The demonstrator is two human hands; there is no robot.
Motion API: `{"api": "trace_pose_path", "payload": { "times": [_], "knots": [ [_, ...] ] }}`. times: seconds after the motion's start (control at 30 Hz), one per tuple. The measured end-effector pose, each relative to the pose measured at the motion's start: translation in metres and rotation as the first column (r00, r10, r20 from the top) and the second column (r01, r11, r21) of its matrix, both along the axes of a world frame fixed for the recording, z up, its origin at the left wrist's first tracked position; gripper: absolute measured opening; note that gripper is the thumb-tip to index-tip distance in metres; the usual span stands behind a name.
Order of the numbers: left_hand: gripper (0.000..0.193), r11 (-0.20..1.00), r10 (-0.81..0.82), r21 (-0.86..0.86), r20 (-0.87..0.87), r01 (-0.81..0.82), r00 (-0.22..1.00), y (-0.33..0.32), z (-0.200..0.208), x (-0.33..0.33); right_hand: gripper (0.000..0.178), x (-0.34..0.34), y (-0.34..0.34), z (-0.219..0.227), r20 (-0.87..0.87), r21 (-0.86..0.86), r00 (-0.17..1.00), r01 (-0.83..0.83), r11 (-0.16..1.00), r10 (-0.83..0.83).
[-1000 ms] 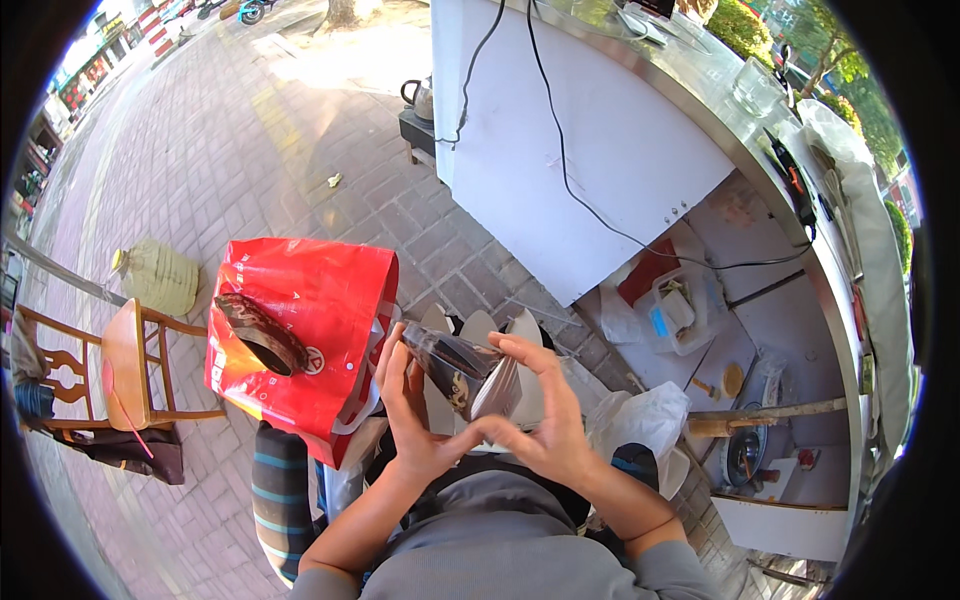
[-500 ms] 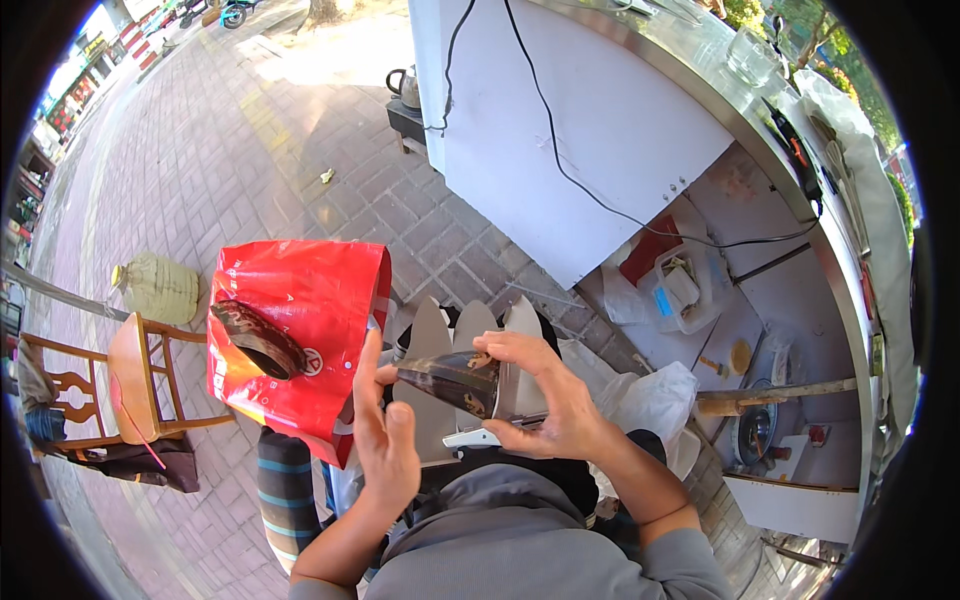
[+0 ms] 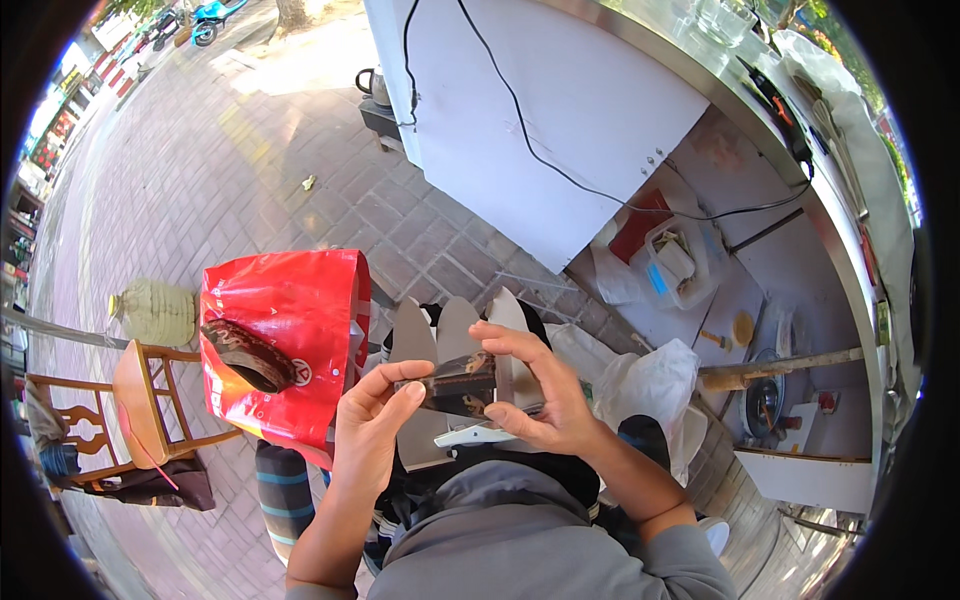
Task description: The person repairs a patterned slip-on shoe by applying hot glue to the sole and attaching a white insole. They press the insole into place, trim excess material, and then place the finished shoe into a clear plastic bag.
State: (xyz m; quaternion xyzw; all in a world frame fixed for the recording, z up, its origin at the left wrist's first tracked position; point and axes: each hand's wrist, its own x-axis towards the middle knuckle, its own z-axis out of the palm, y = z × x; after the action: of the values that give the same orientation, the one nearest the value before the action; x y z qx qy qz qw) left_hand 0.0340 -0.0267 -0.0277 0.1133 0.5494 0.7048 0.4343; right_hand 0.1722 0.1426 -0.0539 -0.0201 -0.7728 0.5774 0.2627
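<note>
Between my two hands is a dark brown, glossy band-like piece (image 3: 458, 387) with gold figures. My left hand (image 3: 368, 420) pinches its left end between thumb and fingertips. Around the other end, my right hand (image 3: 548, 395) is curved, with its fingers above and its thumb below. Under the piece, grey panels with rounded tips (image 3: 460, 325) lie over my lap. A slim pale object (image 3: 475, 436) rests just below the piece; its kind is unclear. To the left, a similar dark patterned loop (image 3: 240, 352) lies on a red plastic bag (image 3: 295, 290).
A wooden chair (image 3: 140, 400) and a yellowish plastic jug (image 3: 155, 310) stand at the left. On the right is a white stall (image 3: 560, 130) with a hanging black cable (image 3: 520, 110). Its lower shelf holds a clear plastic box (image 3: 685, 262). White plastic bags (image 3: 650, 395) lie beside my right arm.
My left hand's raised fingers have closed into a pinch on the piece's left end. The piece now shows a broader patterned side. The whole view has shifted slightly.
</note>
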Motion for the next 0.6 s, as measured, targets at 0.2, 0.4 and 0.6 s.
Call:
{"api": "trace_pose_path", "payload": {
  "times": [0.2, 0.4, 0.6],
  "knots": [
    [0.033, 0.988, -0.038, 0.153, 0.097, 0.023, 0.995, 0.006, -0.001, 0.013, 0.048, -0.004, -0.021, -0.004, -0.026, -0.037, 0.988, 0.151, 0.988, -0.152],
    [0.031, 0.987, -0.041, 0.156, 0.107, 0.024, 0.993, 0.008, -0.002, 0.016, 0.042, -0.006, -0.023, -0.004, -0.119, 0.121, 0.960, 0.268, 0.956, -0.254],
    [0.034, 0.996, -0.015, 0.088, 0.055, 0.010, 0.998, 0.011, -0.005, 0.015, 0.037, -0.006, -0.020, -0.005, -0.192, 0.298, 0.951, 0.292, 0.909, -0.242]
  ]
}}
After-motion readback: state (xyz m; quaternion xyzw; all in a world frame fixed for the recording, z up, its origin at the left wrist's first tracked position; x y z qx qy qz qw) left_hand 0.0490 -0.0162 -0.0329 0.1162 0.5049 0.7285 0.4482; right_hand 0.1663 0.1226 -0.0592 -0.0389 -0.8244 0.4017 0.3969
